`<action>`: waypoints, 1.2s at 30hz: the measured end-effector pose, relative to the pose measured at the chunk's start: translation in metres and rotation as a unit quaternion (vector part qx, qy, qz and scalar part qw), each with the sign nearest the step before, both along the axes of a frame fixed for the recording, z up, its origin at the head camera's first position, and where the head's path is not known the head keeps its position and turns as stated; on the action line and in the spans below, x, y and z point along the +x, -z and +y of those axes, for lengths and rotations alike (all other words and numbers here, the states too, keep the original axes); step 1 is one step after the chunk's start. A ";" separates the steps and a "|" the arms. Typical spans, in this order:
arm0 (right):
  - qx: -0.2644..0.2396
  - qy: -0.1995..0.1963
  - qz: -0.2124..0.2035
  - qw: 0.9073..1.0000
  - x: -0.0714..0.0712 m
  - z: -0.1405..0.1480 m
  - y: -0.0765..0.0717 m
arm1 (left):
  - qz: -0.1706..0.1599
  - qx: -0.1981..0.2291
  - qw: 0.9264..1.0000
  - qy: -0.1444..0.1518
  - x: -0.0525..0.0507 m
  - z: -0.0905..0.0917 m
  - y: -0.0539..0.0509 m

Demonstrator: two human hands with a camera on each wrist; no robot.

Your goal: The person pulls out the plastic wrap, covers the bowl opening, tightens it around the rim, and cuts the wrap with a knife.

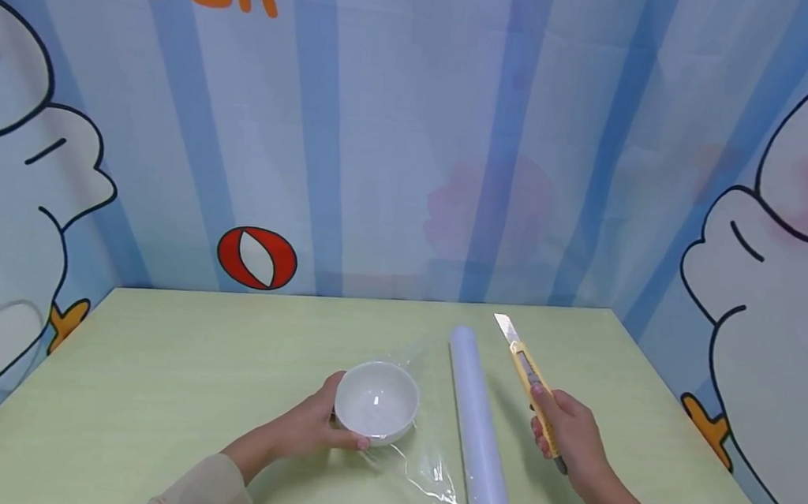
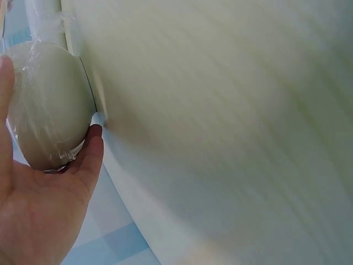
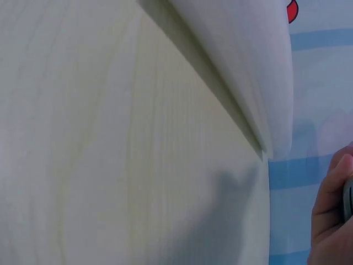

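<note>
A white bowl (image 1: 376,402) is gripped at its left side by my left hand (image 1: 305,426), thumb at the near rim. Clear film (image 1: 430,468) clings around the bowl and trails to its right; the left wrist view shows it wrinkled over the bowl's outside (image 2: 52,105), beside my left hand (image 2: 47,210). My right hand (image 1: 574,439) holds a yellow utility knife (image 1: 532,381), blade out and pointing up and away. In the right wrist view only part of my right hand (image 3: 333,215) shows, at the right edge, with the knife's end (image 3: 347,197).
Between the hands a roll of film (image 1: 478,432) lies lengthwise on the light green table (image 1: 189,362); it shows large in the right wrist view (image 3: 248,61). Behind the table hangs a blue striped curtain (image 1: 400,125) with cartoon figures at both sides.
</note>
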State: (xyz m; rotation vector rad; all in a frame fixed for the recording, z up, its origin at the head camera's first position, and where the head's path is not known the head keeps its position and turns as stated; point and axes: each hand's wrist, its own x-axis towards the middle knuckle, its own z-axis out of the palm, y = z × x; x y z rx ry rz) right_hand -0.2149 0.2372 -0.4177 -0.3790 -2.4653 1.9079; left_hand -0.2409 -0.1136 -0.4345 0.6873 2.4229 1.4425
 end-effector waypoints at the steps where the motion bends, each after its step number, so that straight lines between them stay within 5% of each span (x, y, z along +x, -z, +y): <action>1: 0.005 0.004 -0.004 1.000 0.000 0.001 0.000 | -0.001 0.001 1.000 0.000 0.000 0.000 -0.001; 11: 0.001 0.015 -0.022 1.000 -0.001 0.005 0.002 | -0.048 -0.048 0.997 -0.045 0.000 0.003 -0.006; 19: 0.010 -0.029 -0.027 0.999 -0.002 0.003 0.003 | -0.068 -0.109 0.990 -0.050 -0.002 0.002 -0.023; 27: 0.007 -0.101 -0.031 0.994 -0.002 -0.006 -0.004 | -0.002 -0.185 0.982 -0.037 -0.032 0.013 -0.054; 32: -0.019 -0.152 -0.034 0.988 -0.001 -0.010 -0.013 | 0.009 -0.265 0.964 -0.024 -0.056 0.035 -0.074; 36: -0.039 -0.175 -0.037 0.983 0.000 -0.013 -0.016 | 0.002 -0.303 0.953 -0.022 -0.070 0.056 -0.080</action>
